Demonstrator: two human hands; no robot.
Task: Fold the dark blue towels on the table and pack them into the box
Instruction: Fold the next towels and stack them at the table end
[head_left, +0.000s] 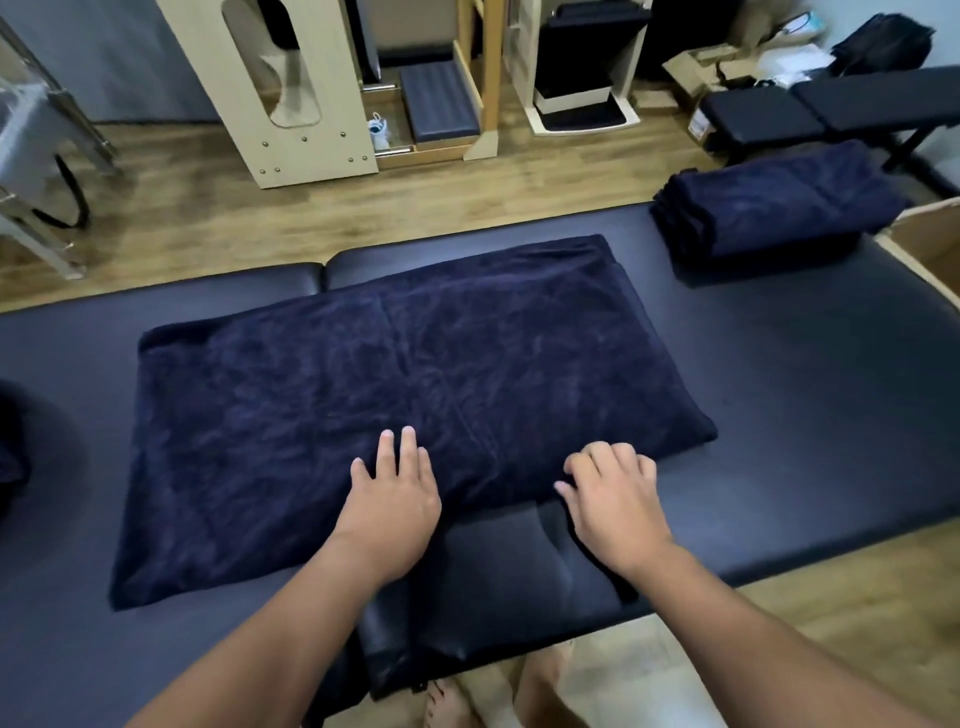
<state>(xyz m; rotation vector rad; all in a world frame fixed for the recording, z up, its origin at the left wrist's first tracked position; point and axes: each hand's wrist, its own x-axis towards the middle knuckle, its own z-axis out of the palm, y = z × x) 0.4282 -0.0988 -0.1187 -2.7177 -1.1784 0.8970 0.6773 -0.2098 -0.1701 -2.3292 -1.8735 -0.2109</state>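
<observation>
Two hands rested on near edge of dark blue towel, which lay spread flat, partly folded, on padded table. Left hand lay flat on towel, fingers straight, pressing cloth. Right hand sat beside it, fingers curled at towel's edge; pinching or only touching, cannot tell. Stack of folded towels sat beyond towel's far right corner, well apart. Box stood just beside stack, right of towel.

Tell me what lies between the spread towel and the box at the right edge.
On the padded table, the stack of folded towels sits just left of the cardboard box, beside the path rather than across it. Otherwise, only bare table separates the spread towel from it.
</observation>
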